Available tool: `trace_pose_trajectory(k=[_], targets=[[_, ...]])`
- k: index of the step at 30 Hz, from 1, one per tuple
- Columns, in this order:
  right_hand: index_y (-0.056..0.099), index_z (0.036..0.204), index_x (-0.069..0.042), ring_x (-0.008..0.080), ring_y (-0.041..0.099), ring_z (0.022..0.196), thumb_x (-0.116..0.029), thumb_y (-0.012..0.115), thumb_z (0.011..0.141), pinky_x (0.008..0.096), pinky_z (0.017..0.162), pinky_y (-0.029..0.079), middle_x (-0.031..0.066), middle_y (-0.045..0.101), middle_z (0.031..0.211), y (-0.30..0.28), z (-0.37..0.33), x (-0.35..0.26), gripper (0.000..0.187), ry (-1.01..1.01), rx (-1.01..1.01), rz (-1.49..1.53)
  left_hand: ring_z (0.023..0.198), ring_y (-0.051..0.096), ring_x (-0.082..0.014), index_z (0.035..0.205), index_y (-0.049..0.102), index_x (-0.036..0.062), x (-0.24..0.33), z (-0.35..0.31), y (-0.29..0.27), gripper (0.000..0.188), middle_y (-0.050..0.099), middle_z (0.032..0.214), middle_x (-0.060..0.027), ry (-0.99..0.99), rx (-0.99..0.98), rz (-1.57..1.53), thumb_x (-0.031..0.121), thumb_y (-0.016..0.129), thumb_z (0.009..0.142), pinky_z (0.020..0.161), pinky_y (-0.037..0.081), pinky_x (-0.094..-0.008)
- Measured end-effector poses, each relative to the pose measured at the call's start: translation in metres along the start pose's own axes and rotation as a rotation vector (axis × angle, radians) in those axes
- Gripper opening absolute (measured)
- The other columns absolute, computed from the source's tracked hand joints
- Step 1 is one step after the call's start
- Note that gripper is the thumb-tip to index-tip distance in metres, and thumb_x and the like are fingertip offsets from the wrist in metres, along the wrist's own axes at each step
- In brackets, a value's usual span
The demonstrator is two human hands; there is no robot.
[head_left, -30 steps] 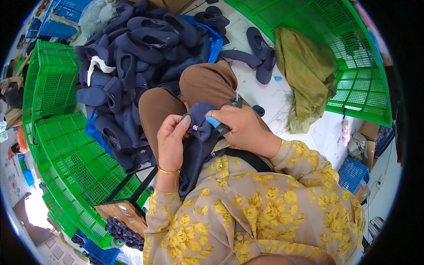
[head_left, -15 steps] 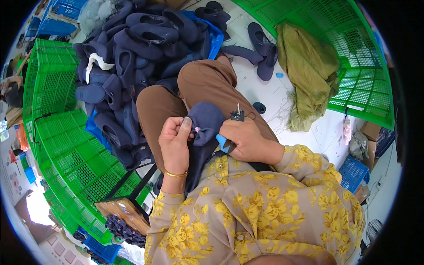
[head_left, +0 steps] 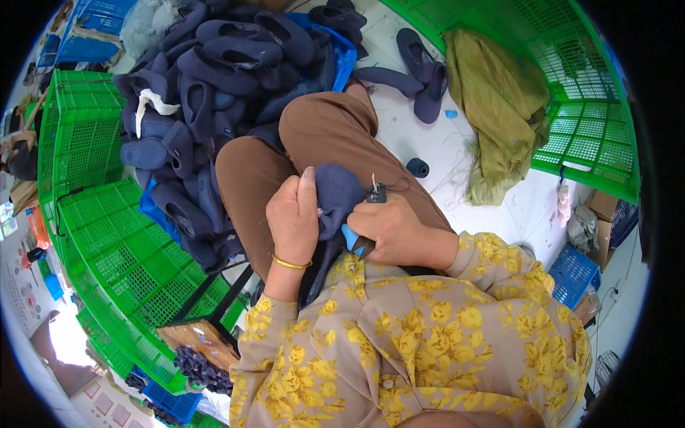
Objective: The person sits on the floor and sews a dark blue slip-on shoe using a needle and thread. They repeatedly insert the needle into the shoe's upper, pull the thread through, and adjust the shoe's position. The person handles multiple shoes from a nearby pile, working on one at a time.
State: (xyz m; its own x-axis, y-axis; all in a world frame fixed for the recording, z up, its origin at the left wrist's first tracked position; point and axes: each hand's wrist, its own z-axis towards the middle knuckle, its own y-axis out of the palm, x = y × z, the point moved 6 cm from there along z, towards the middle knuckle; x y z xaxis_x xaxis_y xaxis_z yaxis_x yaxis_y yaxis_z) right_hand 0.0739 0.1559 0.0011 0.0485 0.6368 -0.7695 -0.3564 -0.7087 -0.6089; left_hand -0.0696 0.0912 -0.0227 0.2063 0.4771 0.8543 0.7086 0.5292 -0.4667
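Note:
Over my lap, the fingers of my left hand (head_left: pixel 294 214) are closed on the upper of a navy fabric slip-on shoe (head_left: pixel 338 190), whose rounded toe points away from me. A small pinkish spot on the shoe shows beside my left fingers; the heel end hangs down over my lap, partly hidden. Right of the toe, my right hand (head_left: pixel 389 227) is wrapped round a tagging gun (head_left: pixel 376 193), with a black head, a thin needle standing up and a blue part by the palm. The needle is apart from the shoe.
A big heap of navy shoes (head_left: pixel 235 60) lies beyond my knees, by green mesh crates (head_left: pixel 114 242) at the left. An olive sack (head_left: pixel 492 114), a dark thread spool (head_left: pixel 418 167) and a few loose shoes are on the white floor. Dark bows (head_left: pixel 202 369) sit by a wooden stand (head_left: pixel 203 339).
My left hand has turned and shifted slightly right, its thumb now pointing up along the shoe. The tagging gun in my right hand has moved a little left, closer to the shoe, and tilted.

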Motion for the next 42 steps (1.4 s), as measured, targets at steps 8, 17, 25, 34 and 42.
trace_pose_trajectory(k=[8,17,25,34,42], targets=[[0.052,0.076,-0.009,0.0303,0.06,0.07,-0.01,0.07,0.061,0.0395,0.056,0.045,0.0079,0.054,0.072,-0.006,-0.008,0.01,0.023,0.097,0.025,0.129,0.057,0.046,-0.0073,0.07,0.054,-0.0002,0.002,0.001,-0.008,0.036,0.047,0.058,-0.0061,0.03,-0.031,0.082,0.022,0.057,0.099,0.054,0.041,-0.0261],[0.052,0.076,-0.006,0.0333,0.059,0.07,-0.006,0.067,0.062,0.0415,0.057,0.045,0.0104,0.055,0.071,-0.011,-0.008,0.014,0.02,0.137,0.021,0.131,0.073,0.058,-0.0216,0.101,0.065,0.006,0.068,-0.033,-0.031,0.035,0.059,0.085,-0.0067,0.466,-0.342,0.237,0.011,0.081,0.071,0.066,0.048,-0.032],[0.052,0.079,-0.004,0.0334,0.06,0.074,-0.003,0.065,0.061,0.0418,0.059,0.046,0.0108,0.057,0.073,-0.011,-0.005,0.011,0.022,0.165,0.018,0.133,0.069,0.058,-0.021,0.1,0.064,0.0038,0.027,-0.027,-0.016,0.019,0.059,0.081,-0.0099,0.268,-0.262,0.124,0.009,0.071,0.083,0.063,0.048,-0.0307],[0.052,0.077,-0.004,0.0339,0.06,0.071,-0.004,0.065,0.065,0.0418,0.059,0.045,0.0111,0.058,0.072,-0.012,0.001,0.009,0.017,0.213,0.068,0.22,0.068,0.052,-0.0053,0.104,0.06,0.0013,-0.003,-0.03,-0.01,0.012,0.059,0.08,0.0014,-0.226,-0.319,-0.494,0.008,0.062,0.094,0.061,0.044,-0.0208],[0.055,0.076,-0.004,0.0352,0.059,0.069,-0.009,0.067,0.066,0.0425,0.058,0.045,0.0134,0.058,0.071,0.0,-0.006,0.008,0.017,0.21,0.016,0.245,0.065,0.059,-0.0188,0.094,0.063,0.0023,0.027,-0.043,-0.003,0.021,0.062,0.082,-0.0091,0.369,-0.076,0.247,0.001,0.07,0.074,0.061,0.049,-0.028]])
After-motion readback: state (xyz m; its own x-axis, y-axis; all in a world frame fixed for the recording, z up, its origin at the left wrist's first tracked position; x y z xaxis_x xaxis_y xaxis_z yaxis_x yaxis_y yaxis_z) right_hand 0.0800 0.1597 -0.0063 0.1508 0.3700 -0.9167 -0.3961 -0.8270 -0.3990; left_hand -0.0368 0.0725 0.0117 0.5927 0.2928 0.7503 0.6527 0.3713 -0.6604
